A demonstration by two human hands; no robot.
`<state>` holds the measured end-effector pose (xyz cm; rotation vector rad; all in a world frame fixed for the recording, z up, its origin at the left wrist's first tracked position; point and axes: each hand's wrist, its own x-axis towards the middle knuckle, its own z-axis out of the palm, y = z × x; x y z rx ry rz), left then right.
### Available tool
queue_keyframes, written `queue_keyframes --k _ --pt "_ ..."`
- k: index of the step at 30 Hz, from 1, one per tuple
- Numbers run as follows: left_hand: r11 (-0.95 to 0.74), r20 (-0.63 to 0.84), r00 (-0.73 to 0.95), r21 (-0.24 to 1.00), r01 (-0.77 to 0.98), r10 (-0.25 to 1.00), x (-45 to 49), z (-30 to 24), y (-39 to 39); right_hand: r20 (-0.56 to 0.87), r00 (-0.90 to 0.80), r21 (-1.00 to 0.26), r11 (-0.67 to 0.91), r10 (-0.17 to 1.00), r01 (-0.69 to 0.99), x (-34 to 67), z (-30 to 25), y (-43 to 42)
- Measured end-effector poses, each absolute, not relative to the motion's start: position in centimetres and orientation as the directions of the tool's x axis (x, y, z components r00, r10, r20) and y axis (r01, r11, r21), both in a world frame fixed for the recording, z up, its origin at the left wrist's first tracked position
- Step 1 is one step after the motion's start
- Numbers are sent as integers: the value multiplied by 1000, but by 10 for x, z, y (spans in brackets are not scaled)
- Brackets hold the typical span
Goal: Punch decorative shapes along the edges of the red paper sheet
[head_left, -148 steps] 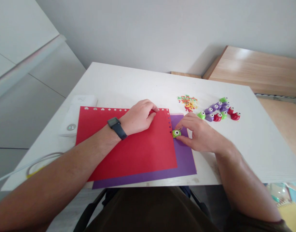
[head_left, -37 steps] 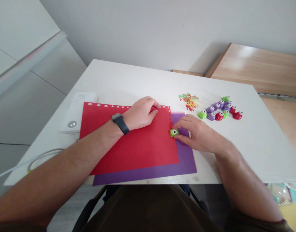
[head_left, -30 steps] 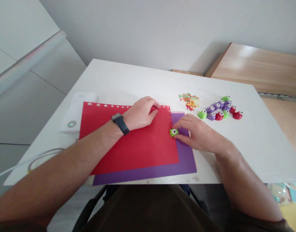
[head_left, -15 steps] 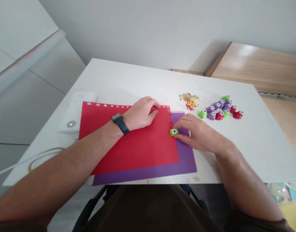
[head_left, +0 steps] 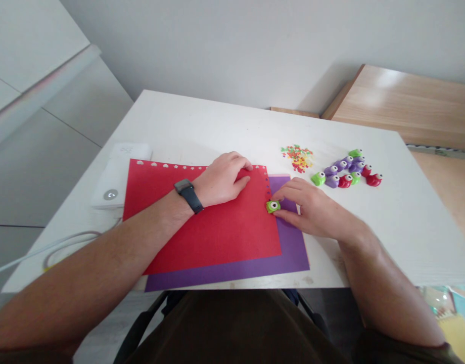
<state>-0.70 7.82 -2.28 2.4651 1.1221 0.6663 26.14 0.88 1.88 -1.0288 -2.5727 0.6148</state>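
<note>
A red sheet of paper (head_left: pixel 217 227) lies over a purple sheet (head_left: pixel 293 253), which shows along the right and front. Punched hearts, stars and other small shapes run along the red sheet's far edge and down the top of its right edge. My left hand (head_left: pixel 227 177) rests on the red sheet near the far edge, fingers loosely bent and thumb apart, holding nothing. Between thumb and fingers of my right hand (head_left: pixel 308 207) is a small green craft punch (head_left: pixel 273 206), sitting at the red sheet's right edge. A star mark shows on its round white top.
Beyond the paper is a pile of tiny colored paper cutouts (head_left: pixel 298 157). Several more craft punches (head_left: pixel 344 169), green, purple and red, are grouped to its right. A white box-like device (head_left: pixel 121 177) and cables (head_left: pixel 73 237) lie at the left of the white table (head_left: pixel 202 121).
Almost nothing differs. My left thumb has shifted very slightly; my right hand keeps the green punch at the same spot on the edge.
</note>
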Motion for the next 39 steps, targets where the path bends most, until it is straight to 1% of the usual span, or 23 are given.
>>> queue_keyframes --k 8,16,19,23,27,34,39 --pt "-635 281 581 487 600 764 -6 -22 76 123 -689 -491 647 714 583 261 16 9" --pt "-649 330 565 484 587 756 -5 -12 69 119 -637 -489 604 761 630 267 26 6" --pt "-655 291 602 500 567 744 -4 -6 63 117 -655 -477 620 747 623 266 25 7" --pt "-694 222 701 507 511 678 -1 -1 55 104 -681 -476 638 725 606 263 24 8" --pt "-704 156 743 492 513 651 1 -2 53 98 -695 -473 648 713 598 261 23 9" --pt "-719 165 749 470 512 641 0 -9 53 102 -699 -468 654 708 594 261 21 10" --pt "-716 177 743 480 507 645 1 -10 51 105 -691 -467 649 715 601 263 21 9"
